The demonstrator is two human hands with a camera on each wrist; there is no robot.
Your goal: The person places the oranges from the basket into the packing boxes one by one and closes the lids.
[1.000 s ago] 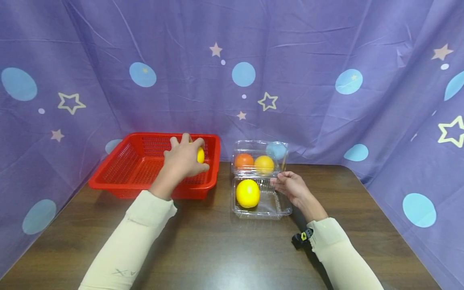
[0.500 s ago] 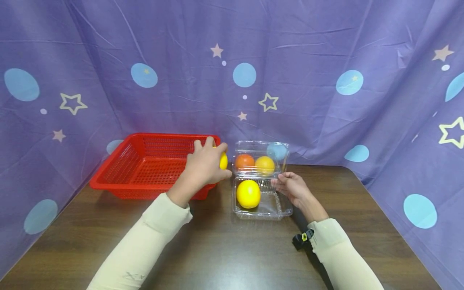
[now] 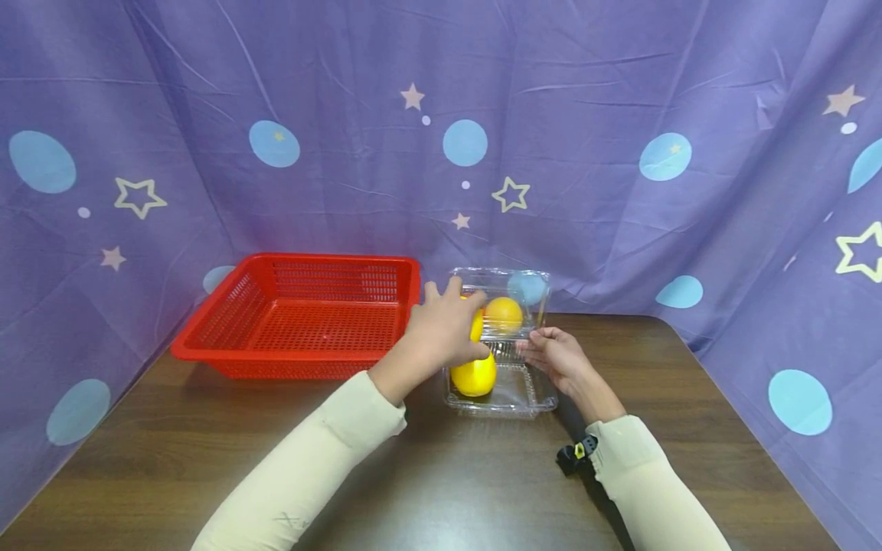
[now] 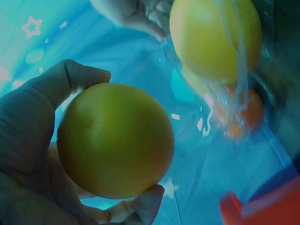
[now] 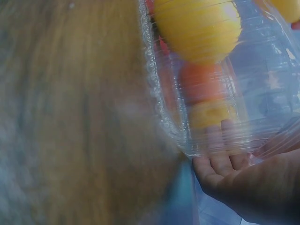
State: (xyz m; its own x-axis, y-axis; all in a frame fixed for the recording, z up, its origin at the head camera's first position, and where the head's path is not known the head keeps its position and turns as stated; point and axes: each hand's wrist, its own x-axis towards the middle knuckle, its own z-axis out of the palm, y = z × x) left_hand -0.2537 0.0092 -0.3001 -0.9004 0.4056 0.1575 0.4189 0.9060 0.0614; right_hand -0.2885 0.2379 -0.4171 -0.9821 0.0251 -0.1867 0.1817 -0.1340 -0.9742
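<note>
My left hand [image 3: 441, 325] grips a yellow round fruit [image 4: 117, 140] between thumb and fingers, over the left side of a clear plastic clamshell box [image 3: 510, 404]. The box stands with its lid [image 3: 492, 279] raised at the back. Inside its base sits a large yellow fruit [image 3: 474, 379], partly covered by my left hand in the head view. A yellow-orange fruit [image 3: 504, 314] shows through the lid; beside it an orange-red fruit [image 4: 251, 110] is mostly hidden in the head view. My right hand [image 3: 558, 356] pinches the box's right edge near the hinge.
A red plastic basket [image 3: 276, 355] with slotted walls stands left of the box on the brown wooden table [image 3: 441, 474]. A purple curtain [image 3: 586, 214] with stars and dots hangs close behind. A dark strap with a small device [image 3: 576, 453] is at my right wrist.
My left hand has carried the yellow fruit from above the red basket rightward to the clamshell box. My right hand has stayed at the box's edge.
</note>
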